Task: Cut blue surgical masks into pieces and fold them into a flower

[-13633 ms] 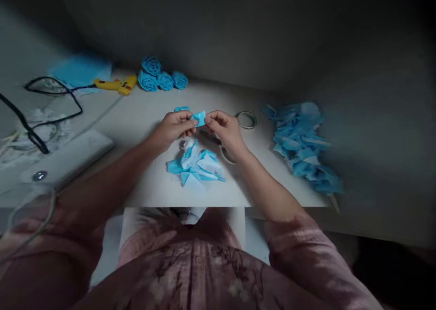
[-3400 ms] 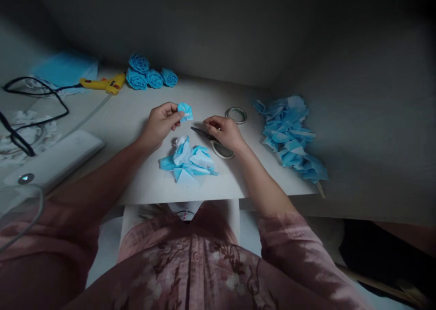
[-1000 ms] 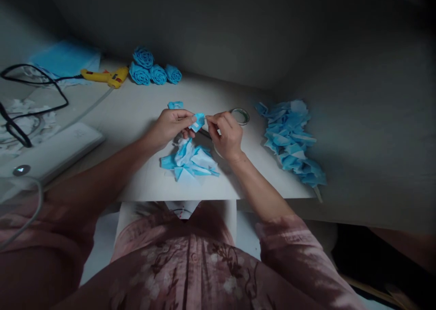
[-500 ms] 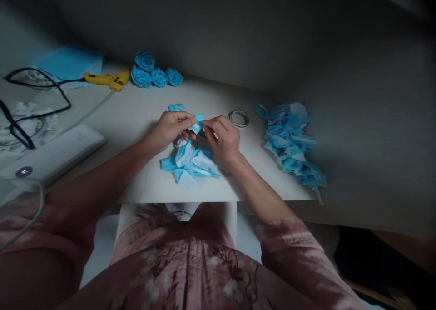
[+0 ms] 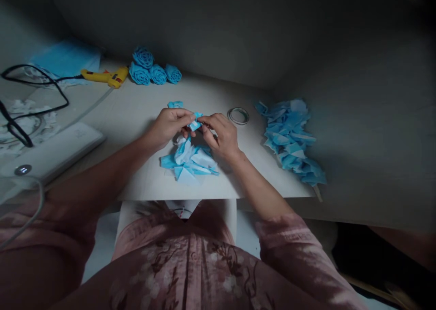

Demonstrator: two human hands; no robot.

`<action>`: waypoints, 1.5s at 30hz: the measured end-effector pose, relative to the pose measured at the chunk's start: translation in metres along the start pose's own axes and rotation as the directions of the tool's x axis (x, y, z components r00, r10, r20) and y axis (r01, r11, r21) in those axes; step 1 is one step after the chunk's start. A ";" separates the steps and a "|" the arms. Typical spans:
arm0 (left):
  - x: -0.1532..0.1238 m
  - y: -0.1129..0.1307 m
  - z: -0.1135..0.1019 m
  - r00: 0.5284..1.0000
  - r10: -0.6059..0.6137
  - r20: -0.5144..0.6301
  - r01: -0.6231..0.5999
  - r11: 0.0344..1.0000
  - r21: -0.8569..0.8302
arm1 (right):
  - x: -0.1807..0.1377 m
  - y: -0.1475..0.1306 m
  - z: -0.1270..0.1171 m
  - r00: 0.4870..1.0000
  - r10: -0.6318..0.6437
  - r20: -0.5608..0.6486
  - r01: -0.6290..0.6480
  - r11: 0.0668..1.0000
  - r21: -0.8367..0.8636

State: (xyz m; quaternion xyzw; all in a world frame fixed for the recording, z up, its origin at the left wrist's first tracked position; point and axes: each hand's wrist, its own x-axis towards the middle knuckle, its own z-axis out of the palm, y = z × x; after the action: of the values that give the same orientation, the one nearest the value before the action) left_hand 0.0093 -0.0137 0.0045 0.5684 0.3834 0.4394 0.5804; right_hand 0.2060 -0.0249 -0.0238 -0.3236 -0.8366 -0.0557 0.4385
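Note:
My left hand (image 5: 169, 124) pinches a small piece of blue and white crepe-like paper (image 5: 194, 125) between thumb and fingers. From the other side, my right hand (image 5: 222, 133) has its index finger and thumb at the paper's right edge. A thin dark item shows beneath the right fingers, too small to name. Just below both hands lies a loose pile of blue and white paper pieces (image 5: 190, 161). Behind the left hand, a small blue paper roll (image 5: 175, 104) rests on the table. A roll of tape (image 5: 238, 116) lies right of my right hand.
Several blue paper roses (image 5: 140, 74) stand at the back beside a yellow glue gun (image 5: 117, 77). Blue sheets (image 5: 66, 57) are stacked at back left. A white device (image 5: 64, 148) with a cable occupies the left side. More crumpled blue paper (image 5: 289, 135) lies along the right wall.
The right index finger has moved left onto the small paper piece. My left hand still holds it. The whole view has shifted slightly upward.

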 end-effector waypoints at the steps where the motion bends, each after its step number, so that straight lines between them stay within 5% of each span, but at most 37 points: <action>1: 0.000 0.000 0.000 1.000 0.001 -0.002 -0.001 1.000 0.008 | 0.000 0.000 0.000 1.000 0.012 0.008 -0.012 1.000 0.007; 8: 0.001 -0.001 0.001 1.000 0.007 0.006 -0.007 1.000 0.006 | -0.002 0.002 0.000 0.994 0.090 -0.053 -0.090 0.996 0.013; 18: 0.002 -0.006 -0.001 0.995 0.095 -0.020 -0.091 0.985 0.145 | 0.001 0.002 -0.001 0.996 0.032 -0.087 -0.038 0.997 -0.070; 24: 0.001 -0.007 -0.002 0.996 0.046 0.079 -0.054 0.993 0.105 | 0.000 0.003 -0.001 0.995 0.001 -0.100 -0.013 0.993 -0.119; 37: 0.005 -0.008 -0.003 1.000 -0.003 0.016 0.003 1.000 0.007 | 0.000 0.003 -0.002 1.000 -0.025 -0.006 0.025 0.999 -0.030; 41: 0.003 -0.005 -0.002 0.999 0.022 0.030 -0.024 0.997 0.069 | 0.001 0.007 -0.002 0.965 0.263 -0.017 -0.255 0.947 0.196; 45: 0.000 -0.002 0.000 0.997 0.054 0.054 -0.063 0.983 0.170 | 0.000 0.017 0.004 0.865 0.487 0.120 -0.476 0.719 0.507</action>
State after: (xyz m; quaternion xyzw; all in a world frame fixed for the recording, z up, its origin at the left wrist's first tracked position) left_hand 0.0091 -0.0135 0.0020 0.6380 0.3886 0.4074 0.5253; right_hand 0.2131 -0.0103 -0.0294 -0.3979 -0.7017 0.2851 0.5176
